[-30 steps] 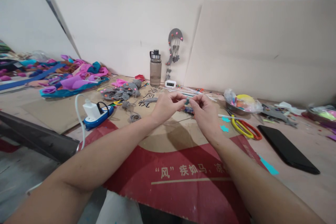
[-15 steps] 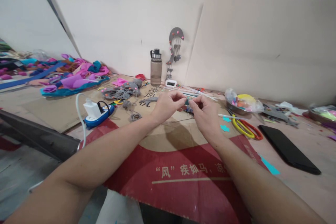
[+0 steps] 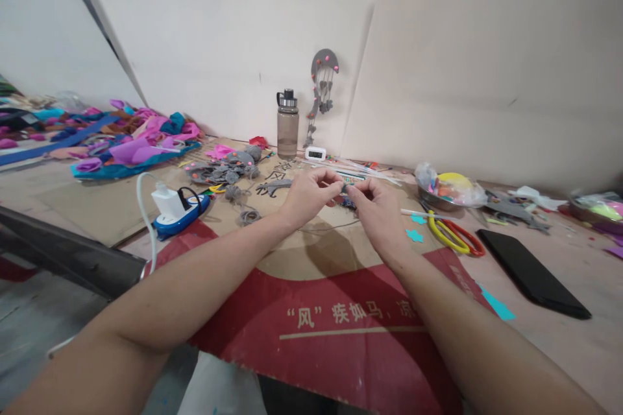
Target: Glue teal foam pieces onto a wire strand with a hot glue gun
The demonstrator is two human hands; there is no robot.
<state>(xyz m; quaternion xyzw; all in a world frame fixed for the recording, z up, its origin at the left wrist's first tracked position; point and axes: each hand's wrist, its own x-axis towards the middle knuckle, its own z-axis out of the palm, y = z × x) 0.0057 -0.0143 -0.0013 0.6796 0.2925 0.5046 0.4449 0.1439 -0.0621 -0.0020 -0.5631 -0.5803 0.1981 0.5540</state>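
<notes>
Above the cardboard sheet (image 3: 311, 253), my left hand (image 3: 311, 198) and my right hand (image 3: 377, 211) meet, thumbs and forefingers pinched together. Between the fingertips is a small teal piece (image 3: 346, 187), too tiny and too covered to name. A thin grey cord (image 3: 331, 228) runs along the cardboard below the hands. From behind my right hand a thin white stick (image 3: 423, 213) juts out to the right; I cannot tell whether the hand touches it. Teal flower-shaped cutouts (image 3: 415, 235) lie beside that wrist.
Yellow-and-red-handled scissors (image 3: 450, 237) and a black phone (image 3: 533, 272) lie at right, near a metal bowl (image 3: 440, 200). Behind stand a water bottle (image 3: 287, 126) and small clock (image 3: 315, 154). At left are grey felt pieces (image 3: 226, 170), a blue power strip (image 3: 182, 220) and colourful scraps (image 3: 141, 142).
My hands stay pinched together, with only slight finger movement around the teal piece. The whole view has shifted a little.
</notes>
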